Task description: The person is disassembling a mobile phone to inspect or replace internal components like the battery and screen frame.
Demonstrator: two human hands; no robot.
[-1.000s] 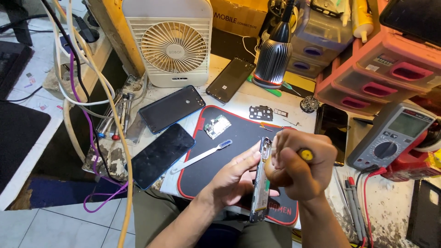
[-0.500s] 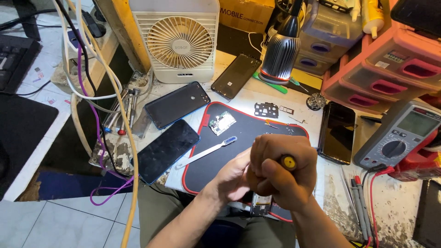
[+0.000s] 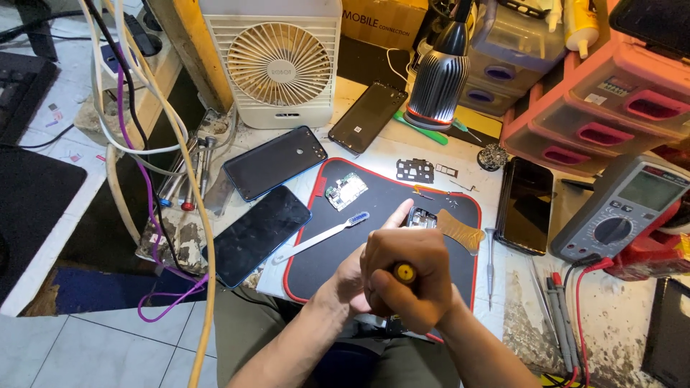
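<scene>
Since half a second before, the hands had stayed clasped low over the mat, but the phone frame (image 3: 420,218) now stood out above the knuckles where before it was mostly hidden, and the view had swung a little so more of the bench's right side showed.

At far left a bundle of white, yellow and purple cables (image 3: 147,179) hung down the bench edge. Next to it lay a dark phone (image 3: 259,234) with a blue rim, screen up, and just above it a phone back cover (image 3: 274,162), dark and glossy. A white desk fan (image 3: 275,63) stood behind them. A white toothbrush (image 3: 320,236) lay across the left edge of the black, red-rimmed mat (image 3: 338,251), and a small green circuit board (image 3: 345,192) sat on the mat's upper part.

The left hand (image 3: 352,276) was tucked under and behind the right one, one finger pointing up beside the phone frame; how far it was closed could not be told. The right hand (image 3: 406,284) was curled into a tight fist round a screwdriver (image 3: 404,272), whose yellow butt end faced the camera. The phone frame stood on the mat just beyond the fists, touching the raised finger.

To the right lay a tan pry card (image 3: 460,231), then a slim metal tool (image 3: 490,262), another black phone (image 3: 526,205), and a grey multimeter (image 3: 624,210)
</scene>
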